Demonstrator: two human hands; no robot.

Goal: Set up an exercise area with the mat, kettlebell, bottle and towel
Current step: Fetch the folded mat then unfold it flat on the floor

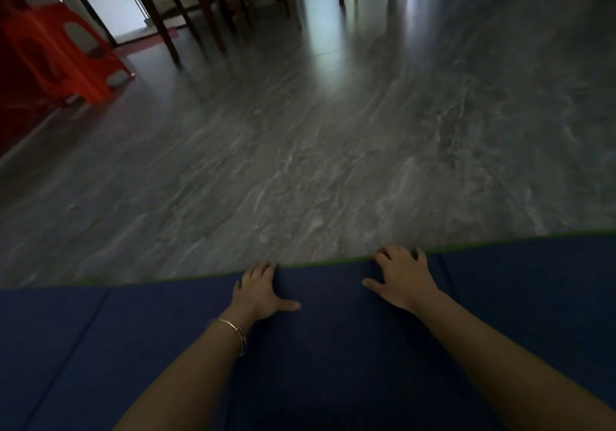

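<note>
A dark blue mat (pixel 333 347) with a thin green edge lies flat on the grey floor and fills the bottom of the view; fold creases run across it. My left hand (pixel 258 289) rests palm down at the mat's far edge, fingers curled over the edge, thumb spread; a thin bracelet sits on that wrist. My right hand (pixel 401 277) lies the same way a little to the right, fingers over the green edge. Whether the fingers grip the edge or just press on it is unclear. No kettlebell, bottle or towel is in view.
Grey marbled floor (pixel 316 164) stretches ahead of the mat. Red plastic stools (pixel 63 54) stand at the far left. Dark wooden chairs and table legs (pixel 200 14) stand at the back, near a bright doorway.
</note>
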